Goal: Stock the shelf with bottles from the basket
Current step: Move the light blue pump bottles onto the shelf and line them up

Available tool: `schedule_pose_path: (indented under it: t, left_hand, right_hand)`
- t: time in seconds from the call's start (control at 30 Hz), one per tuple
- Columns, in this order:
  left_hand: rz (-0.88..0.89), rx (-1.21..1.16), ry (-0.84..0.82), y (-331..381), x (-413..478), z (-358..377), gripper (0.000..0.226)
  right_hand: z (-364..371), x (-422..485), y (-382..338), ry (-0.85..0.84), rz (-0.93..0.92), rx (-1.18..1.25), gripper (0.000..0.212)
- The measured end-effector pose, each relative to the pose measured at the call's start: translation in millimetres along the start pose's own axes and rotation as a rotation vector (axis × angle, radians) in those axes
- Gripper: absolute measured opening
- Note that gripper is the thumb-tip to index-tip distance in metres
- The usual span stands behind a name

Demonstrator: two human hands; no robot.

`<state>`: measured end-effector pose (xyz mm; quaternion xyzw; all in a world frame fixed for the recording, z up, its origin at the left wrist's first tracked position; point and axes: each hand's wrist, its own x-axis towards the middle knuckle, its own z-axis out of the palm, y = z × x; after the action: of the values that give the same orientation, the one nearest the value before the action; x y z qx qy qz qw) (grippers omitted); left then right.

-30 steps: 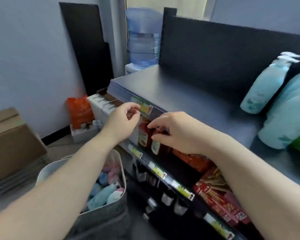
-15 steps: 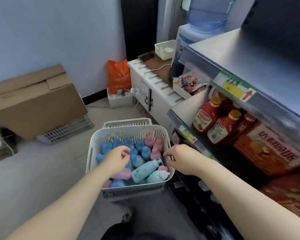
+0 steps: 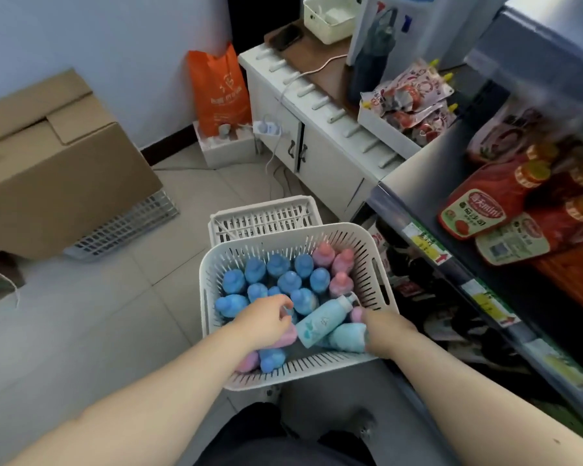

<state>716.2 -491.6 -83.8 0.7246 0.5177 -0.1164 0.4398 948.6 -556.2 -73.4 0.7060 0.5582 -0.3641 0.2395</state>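
Note:
A white slotted basket (image 3: pixel 376 264) stands on the floor in front of me, filled with several blue-capped bottles (image 3: pixel 288 280) and pink-capped bottles (image 3: pixel 342 262). Two pale teal bottles lie across the front: one slanted (image 3: pixel 322 322), one flat (image 3: pixel 347 336). My left hand (image 3: pixel 266 322) is inside the basket, fingers curled down beside the slanted teal bottle and above a pink one; whether it holds anything is hidden. My right hand (image 3: pixel 387 331) is at the front right corner, fingers wrapped round the flat teal bottle. The shelf unit (image 3: pixel 414 169) rises on the right.
Red sauce bottles (image 3: pixel 485 203) and snack packs fill the shelf tier beside me, with price tags (image 3: pixel 428 243) along its edge. A second white basket (image 3: pixel 263 216) sits behind the first. A cardboard box (image 3: pixel 54 163), an orange bag (image 3: pixel 219 89) and a white cabinet (image 3: pixel 317 142) line the wall.
My view dropped from the top shelf to the basket. Both hands came down from the shelf edge into the basket, and the right hand has closed round the flat teal bottle.

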Motion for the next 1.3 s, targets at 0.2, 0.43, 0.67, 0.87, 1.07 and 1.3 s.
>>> schedule_pose_path:
  t: [0.2, 0.43, 0.67, 0.87, 1.07, 1.3]
  left_hand:
    - [0.047, 0.063, -0.100, 16, 39, 17, 0.038]
    - [0.062, 0.155, -0.206, 52, 81, 44, 0.049]
    - [-0.098, 0.037, -0.210, 54, 117, 84, 0.078]
    - [-0.011, 0.166, -0.218, 59, 123, 84, 0.063]
    - [0.064, 0.089, -0.097, 49, 91, 51, 0.043]
    - [0.160, -0.304, 0.086, 55, 63, -21, 0.056]
  right_hand:
    - [7, -6, -8, 0.139, 0.027, 0.070, 0.036]
    - [-14, -57, -1, 0.338, 0.043, 0.223, 0.030]
    - [-20, -92, 22, 0.368, 0.185, 0.382, 0.023]
    - [-27, -102, 26, 0.382, 0.211, 0.519, 0.022]
    - [-47, -105, 27, 0.413, 0.182, 0.542, 0.019]
    - [-88, -118, 24, 0.525, 0.035, 0.542, 0.007]
